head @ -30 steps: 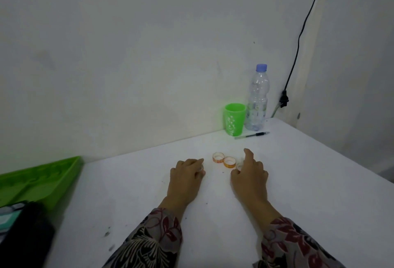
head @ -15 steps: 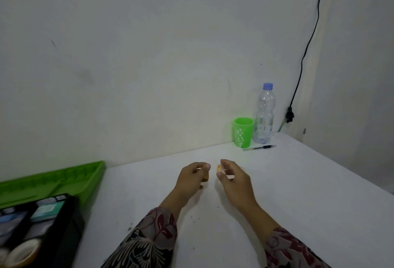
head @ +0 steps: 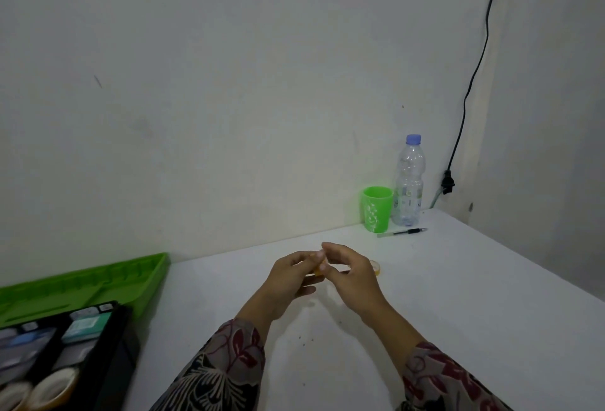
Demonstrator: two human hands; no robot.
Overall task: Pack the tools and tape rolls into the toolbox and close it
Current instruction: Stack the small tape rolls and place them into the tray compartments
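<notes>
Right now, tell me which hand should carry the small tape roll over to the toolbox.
Left, probably. The left hand and the right hand both pinch the small tape roll, but the toolbox lies open at the table's left edge, so the right hand would have to reach across.

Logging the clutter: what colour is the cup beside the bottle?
The cup is bright green with a white pattern; head view.

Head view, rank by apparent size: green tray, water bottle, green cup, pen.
1. green tray, though it is nearer the camera and cut off by the frame edge
2. water bottle
3. green cup
4. pen
</notes>
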